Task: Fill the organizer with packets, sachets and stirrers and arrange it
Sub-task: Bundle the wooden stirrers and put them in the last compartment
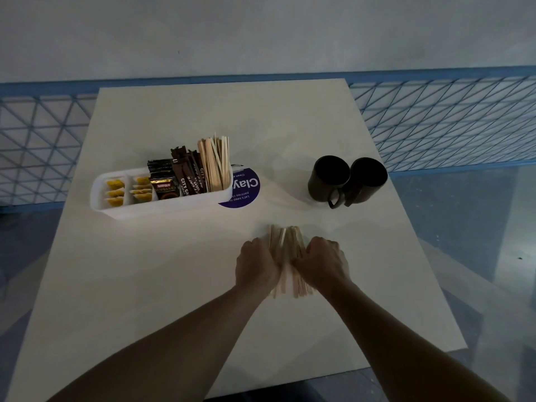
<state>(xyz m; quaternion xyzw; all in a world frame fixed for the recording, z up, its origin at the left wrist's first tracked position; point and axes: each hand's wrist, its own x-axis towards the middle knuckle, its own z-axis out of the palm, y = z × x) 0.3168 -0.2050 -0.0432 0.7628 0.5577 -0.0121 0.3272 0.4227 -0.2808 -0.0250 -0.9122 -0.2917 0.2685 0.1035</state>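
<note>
A white organizer (174, 206) stands on the white table (145, 285), left of centre. Its left compartments hold yellow tea sachets (116, 192). Dark coffee packets (165, 184) and brown stick sachets (188, 172) fill the middle. Wooden stirrers (216, 161) stand upright at its right end. Nearer to me, a loose bundle of wooden stirrers (285, 242) lies on the table. My left hand (255, 264) and my right hand (323, 261) grip this bundle from either side, fingers curled round it.
Two dark mugs (346, 181) stand side by side at the right, handles toward me. A purple round sticker (246, 188) lies beside the organizer's right end. A blue wire fence (449, 120) runs behind the table's far edge.
</note>
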